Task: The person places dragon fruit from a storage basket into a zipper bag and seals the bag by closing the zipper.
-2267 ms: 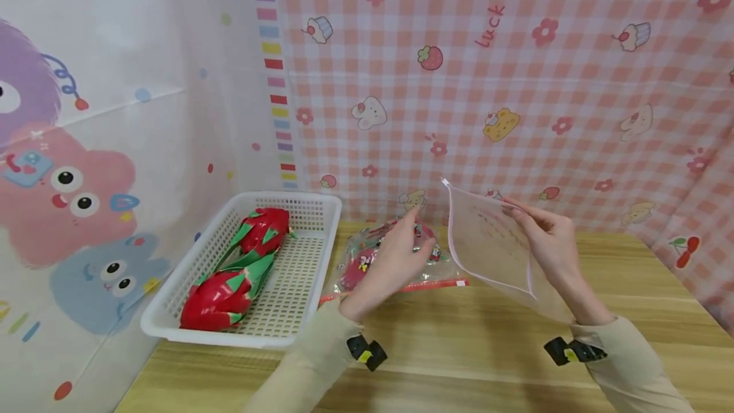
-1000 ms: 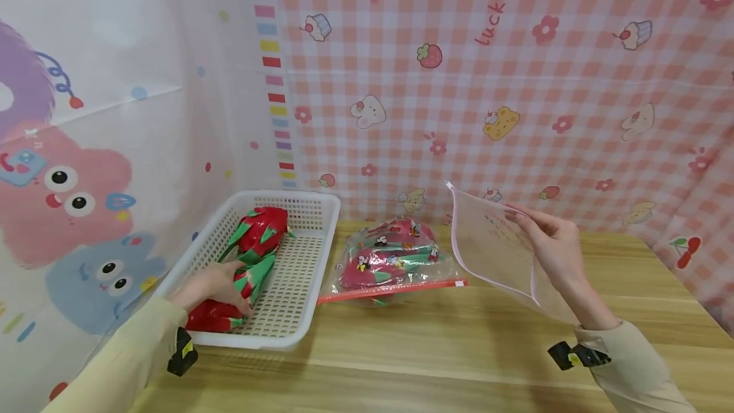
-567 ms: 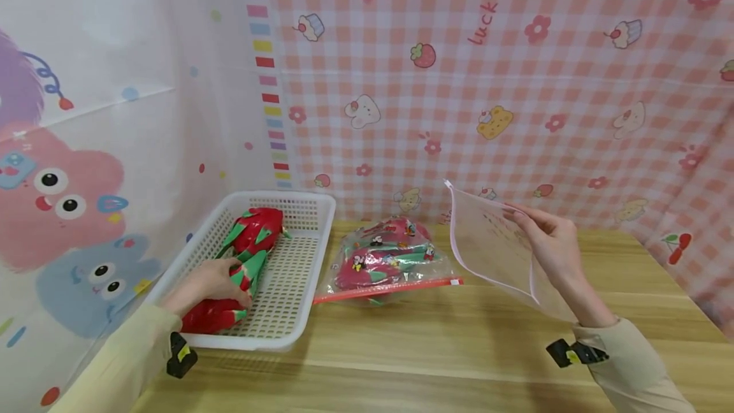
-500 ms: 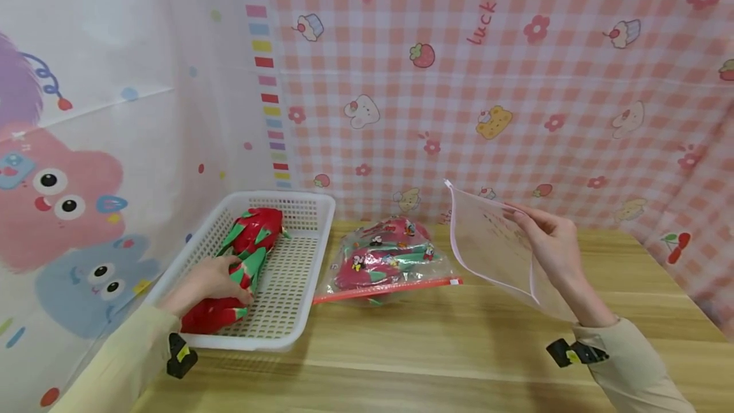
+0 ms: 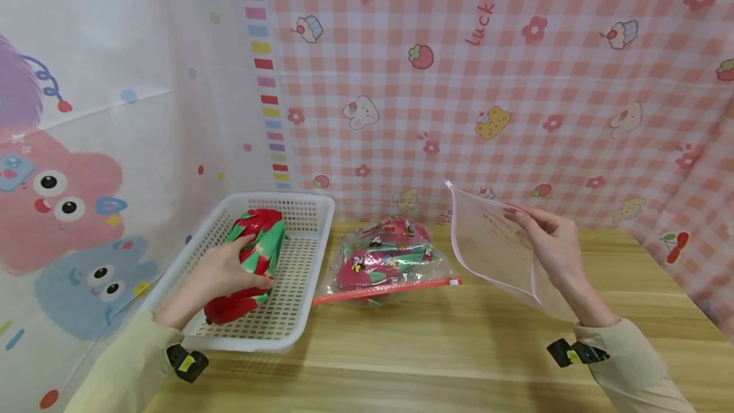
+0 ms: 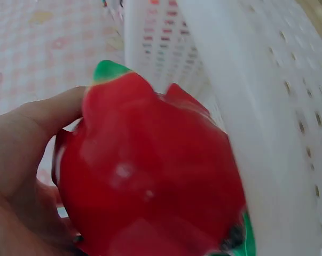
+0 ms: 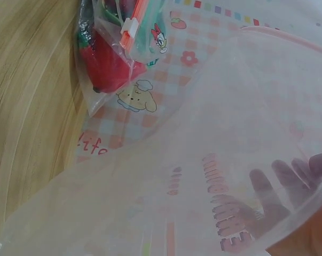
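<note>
My left hand (image 5: 226,269) grips a red dragon fruit (image 5: 235,306) with green-tipped scales, over the white basket (image 5: 292,336). In the left wrist view the rounded red end of that dragon fruit (image 6: 150,176) fills the middle, with the thumb and fingers around its side. A second dragon fruit (image 5: 265,217) lies at the basket's far end, partly covered by the first. My right hand (image 5: 550,244) pinches the edge of a translucent zip bag (image 5: 487,241) with a pink rim, its mouth spread toward the left. Through its film the right wrist view shows the fingers (image 7: 267,197).
Between the basket and the right hand, a clear printed bag (image 5: 390,260) with a red slider strip holds more dragon fruit on the wooden table (image 5: 436,355). A pink checked cloth (image 5: 459,81) hangs behind, and a white cartoon-printed sheet (image 5: 189,120) stands at the left.
My left hand has left the printed bag, reached into the basket, and taken hold of the near dragon fruit, shifting it right and slightly up. The right hand keeps its pinch on the zip bag.
</note>
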Motion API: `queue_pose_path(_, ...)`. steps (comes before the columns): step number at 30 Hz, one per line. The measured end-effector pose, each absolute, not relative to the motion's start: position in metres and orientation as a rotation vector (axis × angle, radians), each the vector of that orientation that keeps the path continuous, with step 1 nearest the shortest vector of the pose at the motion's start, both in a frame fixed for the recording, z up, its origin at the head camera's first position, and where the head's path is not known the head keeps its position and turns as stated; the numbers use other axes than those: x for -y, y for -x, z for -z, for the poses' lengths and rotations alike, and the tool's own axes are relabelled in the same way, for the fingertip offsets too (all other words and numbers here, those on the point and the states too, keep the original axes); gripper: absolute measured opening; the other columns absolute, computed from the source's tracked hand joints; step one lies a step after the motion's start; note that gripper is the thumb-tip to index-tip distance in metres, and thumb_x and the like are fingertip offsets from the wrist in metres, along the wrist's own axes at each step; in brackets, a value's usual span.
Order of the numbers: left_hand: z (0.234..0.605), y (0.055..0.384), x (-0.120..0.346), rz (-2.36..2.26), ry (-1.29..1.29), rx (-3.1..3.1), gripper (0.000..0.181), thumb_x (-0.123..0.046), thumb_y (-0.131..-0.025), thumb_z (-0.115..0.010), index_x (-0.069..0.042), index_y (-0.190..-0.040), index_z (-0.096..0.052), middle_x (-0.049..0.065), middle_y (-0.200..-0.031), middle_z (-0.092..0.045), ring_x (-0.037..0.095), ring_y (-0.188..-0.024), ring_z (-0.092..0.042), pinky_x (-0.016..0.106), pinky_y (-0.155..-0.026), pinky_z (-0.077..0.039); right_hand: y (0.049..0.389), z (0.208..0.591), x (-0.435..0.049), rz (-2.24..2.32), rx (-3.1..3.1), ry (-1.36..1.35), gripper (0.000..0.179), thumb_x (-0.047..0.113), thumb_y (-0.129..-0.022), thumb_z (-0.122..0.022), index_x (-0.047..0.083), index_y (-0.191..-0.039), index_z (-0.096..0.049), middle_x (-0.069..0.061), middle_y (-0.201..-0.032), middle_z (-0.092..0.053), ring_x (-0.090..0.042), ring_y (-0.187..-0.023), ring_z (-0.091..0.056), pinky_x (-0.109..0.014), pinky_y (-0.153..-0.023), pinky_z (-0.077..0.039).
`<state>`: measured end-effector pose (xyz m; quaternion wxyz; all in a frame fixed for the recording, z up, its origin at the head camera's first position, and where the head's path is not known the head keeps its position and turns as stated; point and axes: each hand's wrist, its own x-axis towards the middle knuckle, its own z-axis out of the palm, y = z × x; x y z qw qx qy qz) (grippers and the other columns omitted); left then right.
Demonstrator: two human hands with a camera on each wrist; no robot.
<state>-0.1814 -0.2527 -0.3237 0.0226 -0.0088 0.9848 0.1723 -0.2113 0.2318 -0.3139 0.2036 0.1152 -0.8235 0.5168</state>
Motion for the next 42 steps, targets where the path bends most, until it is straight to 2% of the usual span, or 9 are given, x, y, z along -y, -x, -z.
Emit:
queue_pose_path(3,0.322,0.18,0.243,-0.605,0.044,-3.07,0.109,-0.054,-0.065,-0.079,0.002,-0.145,-0.03,0.028,-0.125,-0.055,0.037,-0.1,-0.056,0.052,-0.078,-0.053,0.211,0.313,-0.232,-1.439,2.3,-0.317,0.042,0.029,-0.098,-0.052,-0.002,-0.124,-0.06,0.033,-0.093,-0.066,0.017,-0.094,-0.058,-0.004,-0.075,-0.046)
queue_pose_path(7,0.32,0.178,0.228,-0.672,0.017,-3.101,0.101,-0.05,-0.066,-0.08,0.003,-0.139,-0.037,0.024,-0.12,-0.057,0.033,-0.096,-0.057,0.048,-0.074,-0.055,0.211,0.313,-0.233,-1.401,2.308,-0.309,0.04,0.028,-0.098,-0.052,-0.001,-0.123,-0.062,0.034,-0.092,-0.065,0.015,-0.091,-0.059,-0.007,-0.068,-0.043)
queue_pose_path(12,0.319,0.177,0.209,-0.708,-0.077,-3.185,0.092,-0.046,-0.067,-0.081,0.0,-0.136,-0.043,0.02,-0.121,-0.057,0.031,-0.095,-0.057,0.043,-0.07,-0.056,0.211,0.312,-0.232,-1.424,2.294,-0.319,0.04,0.028,-0.098,-0.052,-0.003,-0.123,-0.061,0.033,-0.092,-0.065,0.016,-0.093,-0.058,-0.003,-0.076,-0.044)
queue_pose_path(15,0.32,0.175,0.2,-0.731,-0.14,-3.251,0.09,-0.045,-0.066,-0.082,-0.002,-0.136,-0.044,0.021,-0.126,-0.056,0.032,-0.099,-0.057,0.047,-0.074,-0.055,0.211,0.312,-0.232,-1.445,2.283,-0.329,0.04,0.027,-0.098,-0.051,-0.004,-0.123,-0.061,0.032,-0.093,-0.066,0.017,-0.097,-0.057,-0.003,-0.08,-0.045)
queue_pose_path(19,0.321,0.173,0.188,-0.78,-0.235,-3.332,0.089,-0.044,-0.065,-0.083,-0.006,-0.136,-0.045,0.02,-0.127,-0.056,0.032,-0.099,-0.057,0.047,-0.074,-0.054,0.21,0.312,-0.232,-1.44,2.281,-0.332,0.04,0.027,-0.098,-0.051,-0.003,-0.122,-0.061,0.031,-0.093,-0.066,0.017,-0.097,-0.057,-0.003,-0.08,-0.045)
queue_pose_path(23,0.32,0.171,0.179,-0.872,-0.356,-3.363,0.091,-0.043,-0.064,-0.085,-0.009,-0.138,-0.044,0.016,-0.128,-0.056,0.03,-0.097,-0.059,0.039,-0.066,-0.054,0.21,0.312,-0.233,-1.444,2.276,-0.337,0.04,0.027,-0.098,-0.051,-0.004,-0.122,-0.061,0.031,-0.092,-0.066,0.016,-0.096,-0.058,-0.004,-0.08,-0.046)
queue_pose_path(29,0.316,0.167,0.162,-1.001,-0.489,-3.348,0.094,-0.046,-0.062,-0.085,-0.014,-0.14,-0.043,0.01,-0.129,-0.056,0.024,-0.094,-0.06,0.032,-0.064,-0.054,0.21,0.311,-0.232,-1.467,2.266,-0.349,0.041,0.026,-0.098,-0.051,-0.005,-0.123,-0.06,0.03,-0.093,-0.066,0.015,-0.095,-0.06,-0.006,-0.08,-0.048)
queue_pose_path(37,0.312,0.164,0.141,-1.052,-0.6,-3.318,0.091,-0.048,-0.061,-0.086,-0.016,-0.137,-0.047,0.006,-0.126,-0.059,0.022,-0.096,-0.059,0.029,-0.067,-0.052,0.21,0.31,-0.23,-1.467,2.273,-0.34,0.041,0.027,-0.098,-0.051,-0.004,-0.124,-0.06,0.03,-0.093,-0.066,0.014,-0.093,-0.061,-0.007,-0.08,-0.048)
queue_pose_path(42,0.312,0.164,0.131,-1.116,-0.624,-3.271,0.089,-0.047,-0.06,-0.086,-0.018,-0.135,-0.049,0.003,-0.121,-0.061,0.019,-0.091,-0.06,0.027,-0.067,-0.051,0.209,0.309,-0.228,-1.486,2.27,-0.333,0.042,0.027,-0.098,-0.051,-0.005,-0.124,-0.059,0.029,-0.094,-0.066,0.013,-0.093,-0.062,-0.009,-0.079,-0.05)
